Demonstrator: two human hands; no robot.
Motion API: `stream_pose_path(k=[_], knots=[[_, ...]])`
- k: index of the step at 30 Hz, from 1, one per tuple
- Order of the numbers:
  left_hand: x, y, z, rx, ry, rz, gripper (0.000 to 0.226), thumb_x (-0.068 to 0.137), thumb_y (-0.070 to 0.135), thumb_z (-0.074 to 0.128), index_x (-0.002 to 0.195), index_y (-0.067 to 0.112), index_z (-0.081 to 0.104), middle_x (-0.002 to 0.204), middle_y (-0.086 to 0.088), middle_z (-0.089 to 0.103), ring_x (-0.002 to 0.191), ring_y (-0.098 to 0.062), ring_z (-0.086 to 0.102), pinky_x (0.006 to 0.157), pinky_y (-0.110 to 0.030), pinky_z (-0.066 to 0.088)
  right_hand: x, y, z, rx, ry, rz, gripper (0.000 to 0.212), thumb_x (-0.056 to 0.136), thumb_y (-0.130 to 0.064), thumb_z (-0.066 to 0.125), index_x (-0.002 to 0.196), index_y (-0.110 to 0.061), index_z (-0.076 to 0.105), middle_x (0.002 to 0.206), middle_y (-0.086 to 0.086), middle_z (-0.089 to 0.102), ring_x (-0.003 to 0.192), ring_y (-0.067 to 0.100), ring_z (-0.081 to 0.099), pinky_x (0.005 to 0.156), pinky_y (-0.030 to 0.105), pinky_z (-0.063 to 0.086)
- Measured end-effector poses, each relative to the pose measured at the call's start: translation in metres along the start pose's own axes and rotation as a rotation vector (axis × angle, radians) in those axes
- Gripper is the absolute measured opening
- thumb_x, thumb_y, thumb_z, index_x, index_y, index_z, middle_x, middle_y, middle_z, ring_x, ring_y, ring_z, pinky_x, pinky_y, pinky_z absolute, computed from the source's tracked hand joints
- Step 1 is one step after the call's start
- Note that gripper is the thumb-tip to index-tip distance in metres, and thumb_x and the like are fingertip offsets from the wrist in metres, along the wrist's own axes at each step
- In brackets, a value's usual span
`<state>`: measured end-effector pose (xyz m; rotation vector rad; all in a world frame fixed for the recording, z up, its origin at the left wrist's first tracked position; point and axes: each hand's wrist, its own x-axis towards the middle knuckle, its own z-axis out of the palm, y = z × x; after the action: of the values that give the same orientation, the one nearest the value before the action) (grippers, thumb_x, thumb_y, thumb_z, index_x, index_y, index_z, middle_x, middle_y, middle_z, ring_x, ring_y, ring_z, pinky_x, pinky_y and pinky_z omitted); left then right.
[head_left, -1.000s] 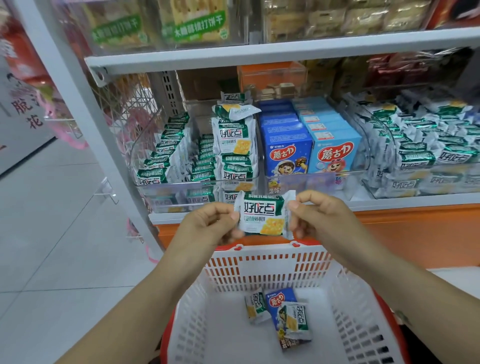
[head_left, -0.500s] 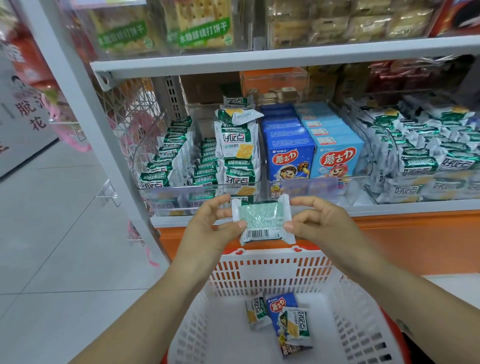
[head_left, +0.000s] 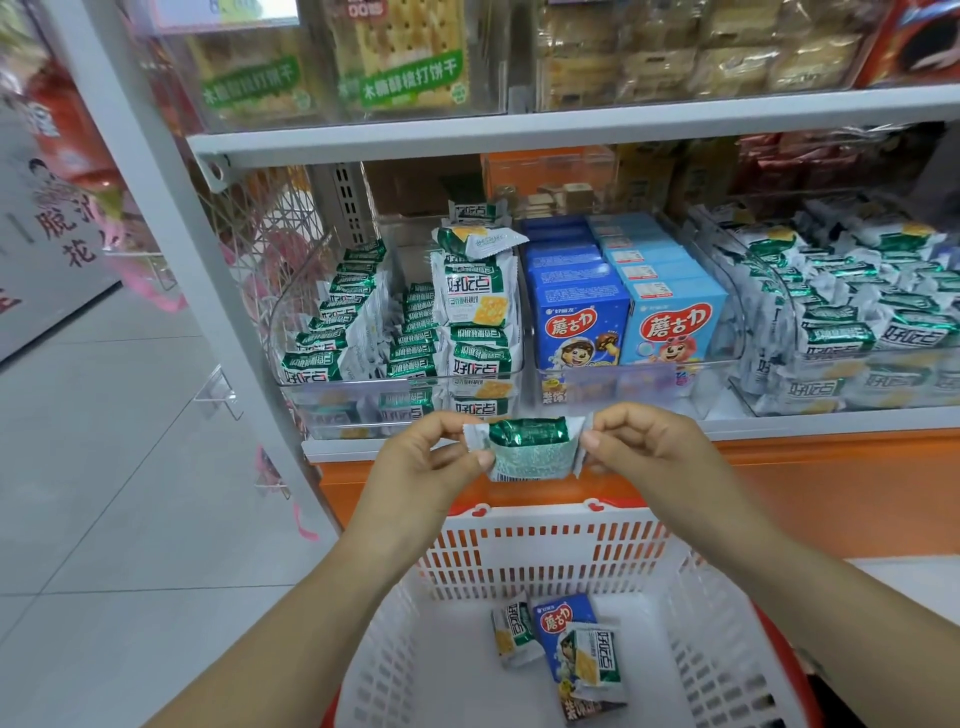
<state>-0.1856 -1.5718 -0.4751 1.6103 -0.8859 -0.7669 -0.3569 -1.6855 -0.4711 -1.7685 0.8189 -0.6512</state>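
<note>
One packet (head_left: 527, 449) was held by its crimped ends above the basket (head_left: 545, 543), just before the shelf (head_left: 779, 422). The left hand (head_left: 436, 465) had its grip clamped on the left end and the right hand (head_left: 644, 447) on the right. Two more packets (head_left: 511, 630) and a box (head_left: 560, 621) lay in the basket, so the picking looked partly done; this packet had yet to go in.

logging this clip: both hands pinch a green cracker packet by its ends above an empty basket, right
Not empty: the head view shows a blue box and two green packets in the basket. Left hand and right hand do pinch the green cracker packet by its ends above it.
</note>
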Motion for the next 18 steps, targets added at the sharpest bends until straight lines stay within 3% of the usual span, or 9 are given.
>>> stream_pose_path(k=[5, 8, 11, 15, 18], knots=[[0.0007, 0.0021, -0.0003, 0.004, -0.017, 0.010, 0.014, 0.087, 0.008, 0.065, 0.092, 0.021, 0.066, 0.096, -0.011, 0.067, 0.084, -0.016, 0.068, 0.086, -0.031, 0.052, 0.0005, -0.0014, 0.0015, 0.030, 0.001, -0.007, 0.010, 0.090, -0.020, 0.060, 0.082, -0.019, 0.067, 0.078, -0.005, 0.073, 0.070, 0.007, 0.066, 0.065, 0.010, 0.048], [0.0024, -0.0004, -0.0011, -0.011, -0.006, -0.037, 0.015, 0.088, 0.017, 0.065, 0.102, 0.021, 0.068, 0.101, -0.012, 0.067, 0.089, -0.030, 0.068, 0.091, -0.045, 0.053, 0.0020, -0.0019, 0.0031, 0.110, 0.046, 0.010, 0.004, 0.088, -0.018, 0.064, 0.090, -0.020, 0.066, 0.080, -0.009, 0.072, 0.064, 0.004, 0.064, 0.062, 0.012, 0.048], [0.0050, -0.0022, -0.0011, -0.185, -0.046, -0.184, 0.027, 0.090, 0.010, 0.062, 0.113, 0.023, 0.064, 0.089, -0.012, 0.067, 0.079, -0.023, 0.066, 0.084, -0.036, 0.052, 0.0008, -0.0020, 0.0036, 0.126, -0.009, -0.026, 0.020, 0.082, -0.023, 0.069, 0.100, -0.031, 0.063, 0.099, -0.020, 0.068, 0.076, 0.009, 0.069, 0.068, 0.023, 0.054], [0.0052, 0.0023, -0.0032, -0.451, -0.085, -0.407, 0.027, 0.089, 0.004, 0.059, 0.113, 0.017, 0.064, 0.084, -0.004, 0.068, 0.064, -0.012, 0.061, 0.074, -0.029, 0.057, -0.0044, -0.0068, 0.0051, -0.017, -0.212, -0.216, 0.041, 0.064, -0.029, 0.078, 0.103, -0.028, 0.065, 0.122, -0.021, 0.055, 0.095, -0.003, 0.061, 0.083, 0.013, 0.048], [0.0046, 0.0058, -0.0044, -0.527, -0.092, -0.455, 0.017, 0.091, 0.004, 0.058, 0.103, 0.013, 0.065, 0.079, -0.003, 0.073, 0.064, -0.013, 0.068, 0.068, -0.026, 0.060, -0.0035, -0.0059, 0.0064, -0.151, -0.163, -0.302, 0.039, 0.071, -0.016, 0.080, 0.104, -0.031, 0.065, 0.114, -0.020, 0.060, 0.096, 0.001, 0.060, 0.082, 0.015, 0.049]])
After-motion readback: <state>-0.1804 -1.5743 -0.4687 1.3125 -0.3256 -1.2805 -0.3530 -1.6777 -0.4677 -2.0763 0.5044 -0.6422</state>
